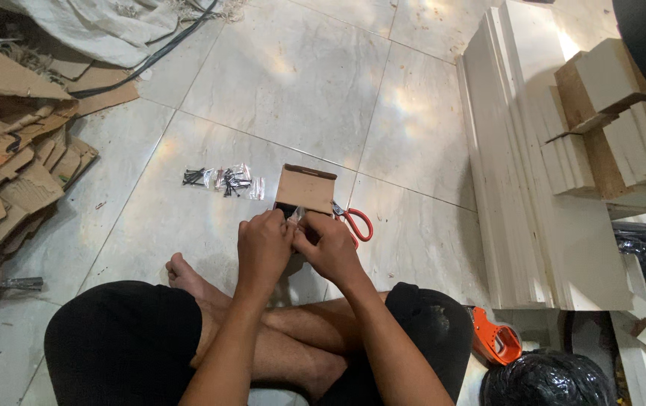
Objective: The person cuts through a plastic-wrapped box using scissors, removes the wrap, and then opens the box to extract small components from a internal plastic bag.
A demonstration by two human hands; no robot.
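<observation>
Both hands meet over the pale tiled floor (278, 83): the left hand (263, 248) and right hand (328, 246) curl closed, fingertips pinching a small clear plastic packet (297, 216) between them, just before the small open brown cardboard box (306, 188). Red-handled scissors (354, 221) lie beside it.

A seated person's left hand (263, 244) and right hand (328, 244) met over a small clear packet (297, 216) before an open cardboard box (305, 189); red-handled scissors (354, 222) lay beside it, bagged black screws (224, 180) on the tiled floor (293, 83).
</observation>
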